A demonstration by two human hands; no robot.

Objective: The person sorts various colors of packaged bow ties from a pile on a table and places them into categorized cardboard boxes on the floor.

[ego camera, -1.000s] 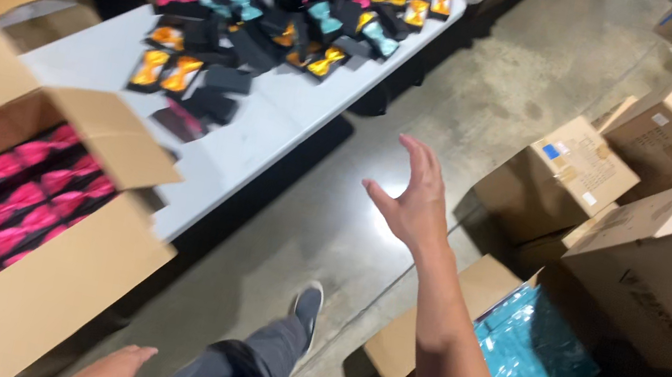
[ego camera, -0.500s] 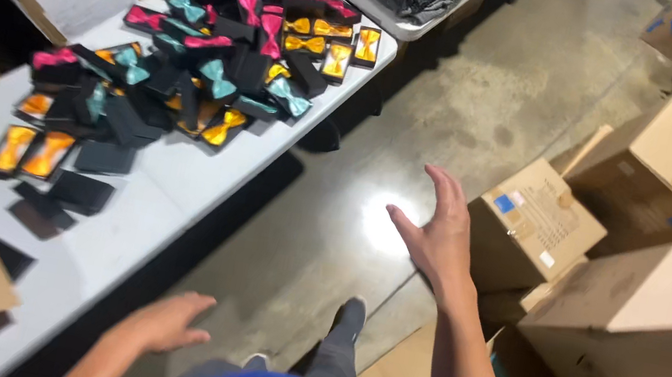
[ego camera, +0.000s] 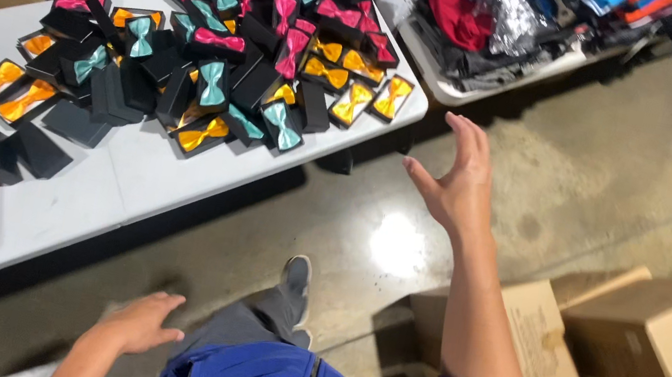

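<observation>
Concrete flooring is stretching beneath a white folding tabletop [ego camera: 126, 179] that is carrying a heap of small black boxes with pink, teal and orange bow ties [ego camera: 221, 58]. Brown cardboard cartons [ego camera: 667, 348] are sitting to the right. Raised over the floor just beside the tabletop's corner, the right hand [ego camera: 455, 182] is spreading its fingers [ego camera: 467, 133] apart, gripping nothing. Lower down, the left hand [ego camera: 139, 324] is hanging loosely spread near a grey trouser leg [ego camera: 247, 329].
</observation>
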